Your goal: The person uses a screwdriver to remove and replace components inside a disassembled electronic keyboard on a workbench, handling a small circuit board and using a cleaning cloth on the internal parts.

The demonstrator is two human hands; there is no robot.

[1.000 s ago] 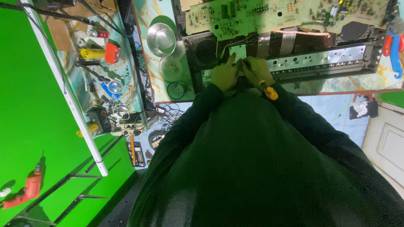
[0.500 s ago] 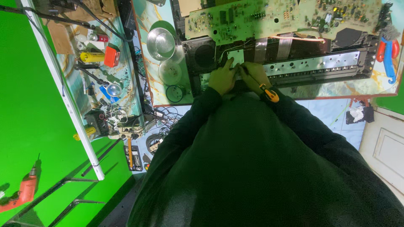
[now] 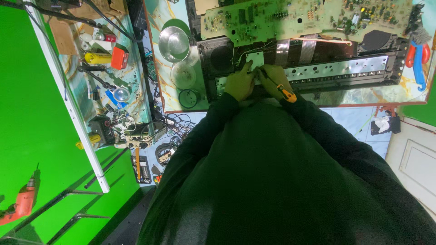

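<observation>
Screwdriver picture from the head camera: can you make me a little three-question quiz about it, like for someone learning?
1. True or false: the right hand holds the screwdriver with the orange and black handle.
2. What lies left of the opened device on the table? A) metal bowl B) a book C) a shoe
3. Fill in: the left hand points a finger at a small ____ board.

Key: 1 true; 2 A; 3 white

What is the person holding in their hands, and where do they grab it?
The right hand holds a screwdriver around its orange-and-black handle, tip pointed at the open device. The left hand holds nothing; it rests on the device.
</observation>
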